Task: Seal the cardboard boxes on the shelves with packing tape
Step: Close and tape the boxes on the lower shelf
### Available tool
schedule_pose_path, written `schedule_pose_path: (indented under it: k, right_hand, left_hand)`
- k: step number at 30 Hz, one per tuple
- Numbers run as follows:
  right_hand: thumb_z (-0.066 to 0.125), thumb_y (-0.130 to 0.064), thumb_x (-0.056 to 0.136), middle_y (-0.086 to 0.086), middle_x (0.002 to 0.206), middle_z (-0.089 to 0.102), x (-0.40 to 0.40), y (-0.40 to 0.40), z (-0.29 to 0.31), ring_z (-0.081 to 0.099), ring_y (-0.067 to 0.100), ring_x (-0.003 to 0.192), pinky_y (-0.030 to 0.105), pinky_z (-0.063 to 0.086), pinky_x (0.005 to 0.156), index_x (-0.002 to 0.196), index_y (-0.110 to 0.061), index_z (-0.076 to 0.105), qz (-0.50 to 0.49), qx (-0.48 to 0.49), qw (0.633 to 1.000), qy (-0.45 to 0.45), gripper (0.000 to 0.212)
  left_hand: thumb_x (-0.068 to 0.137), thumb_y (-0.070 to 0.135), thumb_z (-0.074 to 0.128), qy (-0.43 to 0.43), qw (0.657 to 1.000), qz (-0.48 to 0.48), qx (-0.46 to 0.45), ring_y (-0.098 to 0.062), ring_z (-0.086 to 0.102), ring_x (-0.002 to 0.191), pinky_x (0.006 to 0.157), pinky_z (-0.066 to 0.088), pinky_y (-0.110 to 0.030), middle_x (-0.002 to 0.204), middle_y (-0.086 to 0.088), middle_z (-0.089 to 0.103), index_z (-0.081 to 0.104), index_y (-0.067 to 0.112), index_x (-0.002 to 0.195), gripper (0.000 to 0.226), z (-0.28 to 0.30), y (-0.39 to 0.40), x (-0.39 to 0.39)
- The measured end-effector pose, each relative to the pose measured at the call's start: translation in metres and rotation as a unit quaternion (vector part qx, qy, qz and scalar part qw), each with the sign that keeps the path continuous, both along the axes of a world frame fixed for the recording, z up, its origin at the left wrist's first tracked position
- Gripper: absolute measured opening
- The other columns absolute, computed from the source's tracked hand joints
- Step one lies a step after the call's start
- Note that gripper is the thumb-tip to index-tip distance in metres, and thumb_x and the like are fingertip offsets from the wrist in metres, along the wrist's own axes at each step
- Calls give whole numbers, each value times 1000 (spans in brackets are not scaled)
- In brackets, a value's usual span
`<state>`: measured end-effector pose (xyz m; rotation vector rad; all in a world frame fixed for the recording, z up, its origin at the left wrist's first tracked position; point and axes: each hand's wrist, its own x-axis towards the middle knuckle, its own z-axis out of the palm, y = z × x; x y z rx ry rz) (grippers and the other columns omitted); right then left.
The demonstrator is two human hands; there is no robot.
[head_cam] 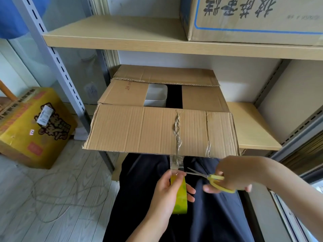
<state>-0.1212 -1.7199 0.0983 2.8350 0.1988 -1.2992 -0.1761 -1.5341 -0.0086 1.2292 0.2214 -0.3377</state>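
A brown cardboard box sits on the lower shelf with its top flaps partly open; a white container shows inside. A crumpled strip of clear tape runs down the near flap and past its front edge. My left hand grips a yellow-green roll of packing tape just below that edge. My right hand holds yellow-handled scissors, and their open blades reach the tape between the roll and the box.
A large printed carton stands on the upper wooden shelf. A yellow box sits on the floor at left, next to a loose cable. Grey metal uprights frame the shelving. Dark trousers fill the lower middle.
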Motion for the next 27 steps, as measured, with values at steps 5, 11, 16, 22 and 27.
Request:
schedule_pose_path:
  k: [5, 11, 16, 22, 27]
  right_hand:
    - [47, -84, 76, -2, 67, 52, 25, 33, -7, 48, 12, 55, 18, 48, 57, 80, -19, 70, -10, 55, 997, 62, 69]
    - [54, -80, 77, -7, 47, 57, 28, 33, -20, 47, 9, 40, 20, 45, 54, 77, -17, 77, 44, 118, 992, 4, 67]
    - [62, -74, 75, -5, 46, 59, 20, 32, -23, 53, 6, 51, 26, 49, 74, 71, -15, 75, 45, 126, 990, -53, 61]
    - [65, -73, 73, -6, 47, 59, -1, 28, -14, 53, 3, 47, 23, 50, 74, 73, -12, 73, 30, 116, 991, -55, 62]
    - [68, -69, 75, 7, 73, 72, -18, 27, 11, 59, 9, 48, 18, 51, 57, 90, -18, 75, 17, 119, 992, -34, 54]
  left_hand:
    - [102, 11, 49, 10, 1000, -5, 6, -27, 58, 48, 50, 50, -28, 67, -23, 63, 53, -12, 108, 24, 4, 4, -2]
    - [103, 9, 46, 47, 999, -8, 21, -27, 58, 44, 48, 50, -28, 60, -20, 62, 51, -10, 111, 21, 2, 7, 2]
    - [103, 7, 45, 57, 998, -8, 32, -27, 57, 42, 46, 49, -27, 58, -20, 61, 55, -4, 104, 15, 5, 9, 2]
    - [99, 12, 53, 71, 995, -44, 56, -26, 55, 39, 42, 44, -24, 56, -19, 60, 59, -2, 100, 14, 12, 14, -10]
    - [87, 25, 62, 20, 993, -94, 76, -26, 53, 40, 45, 42, -27, 57, -20, 60, 60, 3, 96, 23, 38, 26, -22]
